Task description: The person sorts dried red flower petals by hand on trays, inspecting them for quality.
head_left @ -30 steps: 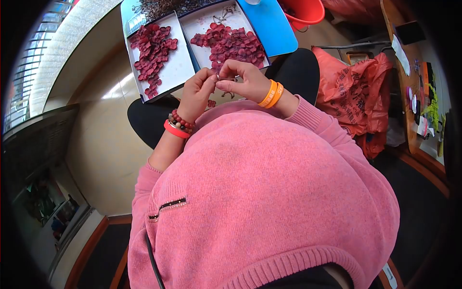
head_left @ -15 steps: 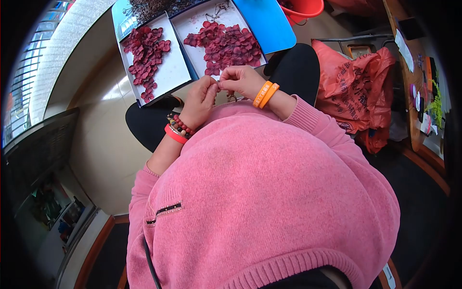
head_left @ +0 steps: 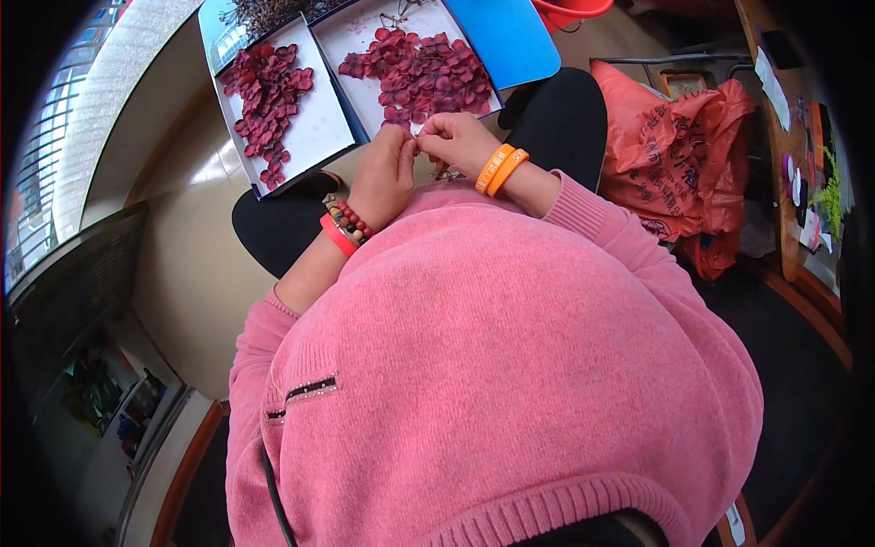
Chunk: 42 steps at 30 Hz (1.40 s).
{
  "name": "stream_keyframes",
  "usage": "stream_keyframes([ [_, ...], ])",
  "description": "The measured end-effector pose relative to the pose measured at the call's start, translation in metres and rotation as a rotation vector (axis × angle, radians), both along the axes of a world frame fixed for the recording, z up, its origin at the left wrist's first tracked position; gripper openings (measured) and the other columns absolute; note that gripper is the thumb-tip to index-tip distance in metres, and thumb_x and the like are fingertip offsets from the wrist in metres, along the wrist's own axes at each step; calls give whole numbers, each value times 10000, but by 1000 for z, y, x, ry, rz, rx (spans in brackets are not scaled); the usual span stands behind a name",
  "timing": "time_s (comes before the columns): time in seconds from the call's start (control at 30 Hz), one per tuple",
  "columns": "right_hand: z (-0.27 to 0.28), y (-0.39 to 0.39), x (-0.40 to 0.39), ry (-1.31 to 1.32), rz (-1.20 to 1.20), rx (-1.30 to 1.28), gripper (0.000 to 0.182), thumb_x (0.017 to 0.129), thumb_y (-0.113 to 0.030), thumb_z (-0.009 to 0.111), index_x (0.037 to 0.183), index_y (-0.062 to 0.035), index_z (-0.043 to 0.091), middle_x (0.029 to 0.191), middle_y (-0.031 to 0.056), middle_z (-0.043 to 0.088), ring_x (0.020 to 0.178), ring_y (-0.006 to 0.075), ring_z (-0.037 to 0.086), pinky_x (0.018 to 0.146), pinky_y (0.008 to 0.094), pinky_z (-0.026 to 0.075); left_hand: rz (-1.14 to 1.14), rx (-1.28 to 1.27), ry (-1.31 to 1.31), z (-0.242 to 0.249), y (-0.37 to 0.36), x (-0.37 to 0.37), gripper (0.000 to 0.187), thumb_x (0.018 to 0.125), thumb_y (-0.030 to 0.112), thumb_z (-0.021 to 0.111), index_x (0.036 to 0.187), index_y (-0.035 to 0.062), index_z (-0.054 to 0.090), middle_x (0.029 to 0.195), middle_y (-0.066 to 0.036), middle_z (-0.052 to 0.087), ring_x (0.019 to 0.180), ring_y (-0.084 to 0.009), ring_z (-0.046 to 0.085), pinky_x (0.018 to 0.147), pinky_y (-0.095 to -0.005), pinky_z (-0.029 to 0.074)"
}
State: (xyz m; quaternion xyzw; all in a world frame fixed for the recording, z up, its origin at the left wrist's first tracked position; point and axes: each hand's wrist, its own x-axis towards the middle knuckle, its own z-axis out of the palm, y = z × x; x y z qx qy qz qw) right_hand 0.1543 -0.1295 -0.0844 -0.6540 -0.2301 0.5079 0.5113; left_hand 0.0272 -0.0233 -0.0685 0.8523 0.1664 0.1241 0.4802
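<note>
My left hand (head_left: 383, 173), with a beaded bracelet and a red band, is closed in a pinch. Its fingertips meet those of my right hand (head_left: 460, 146), which wears orange wristbands and is pinched as well. A thin brownish dried sprig (head_left: 441, 170) shows below my right hand; most of it is hidden by the fingers and sweater. What my left fingers pinch is too small to make out. Just beyond my hands, dark red petals (head_left: 433, 77) lie heaped in a white box (head_left: 365, 96). More red petals (head_left: 264, 100) spread over the box section on the left (head_left: 319, 128).
A pile of dark dried stems (head_left: 273, 14) sits at the far end of the boxes, on a blue board (head_left: 510, 41). A red basin (head_left: 574, 9) stands behind. On the right are a red plastic bag (head_left: 665, 146) and a wooden shelf edge (head_left: 775, 164).
The view has shifted slightly, and the boxes appear a little higher and further left. My hands stay pinched together, with the left one turned a bit more upright.
</note>
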Motion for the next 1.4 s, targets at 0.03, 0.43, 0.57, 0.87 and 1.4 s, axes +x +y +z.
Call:
stream_keyframes([
  [0.03, -2, 0, 1, 12, -6, 26, 125, 806, -126, 623, 798, -2, 623, 680, 25, 597, 605, 68, 540, 552, 238, 452, -5, 58, -10, 1, 0, 2, 57, 876, 51, 509, 845, 6, 493, 799, -187, 526, 741, -362, 532, 631, -419, 413],
  [0.43, 19, -7, 5, 144, -48, 9, 89, 752, -80, 653, 777, 2, 627, 684, 20, 607, 612, 72, 543, 545, 239, 465, -84, 211, -30, 0, 5, 8, 49, 856, 48, 526, 843, 23, 487, 793, -159, 511, 763, -354, 516, 655, -420, 402],
  [0.57, 21, -9, 7, 36, -50, 34, 83, 753, -74, 644, 770, 0, 609, 666, 14, 592, 605, 73, 541, 528, 230, 454, -75, 49, -26, -8, 5, 9, 56, 861, 49, 530, 873, 14, 486, 803, -174, 519, 768, -376, 525, 642, -420, 413],
  [0.87, -1, -10, 8, -181, -122, 1, 113, 755, -118, 635, 763, -13, 593, 637, 19, 560, 572, 68, 488, 530, 244, 417, 42, 846, 373, -43, 38, 26, 179, 763, 176, 627, 895, 63, 583, 923, -94, 553, 910, -266, 543, 815, -453, 339],
  [1.4, 5, 7, 20, -125, -119, 72, 112, 772, -121, 637, 783, -14, 608, 715, 41, 636, 633, 109, 604, 585, 255, 477, 348, 472, 134, -46, 47, 35, 95, 774, 137, 628, 829, 102, 560, 753, -19, 615, 806, -240, 592, 956, -517, 286],
])
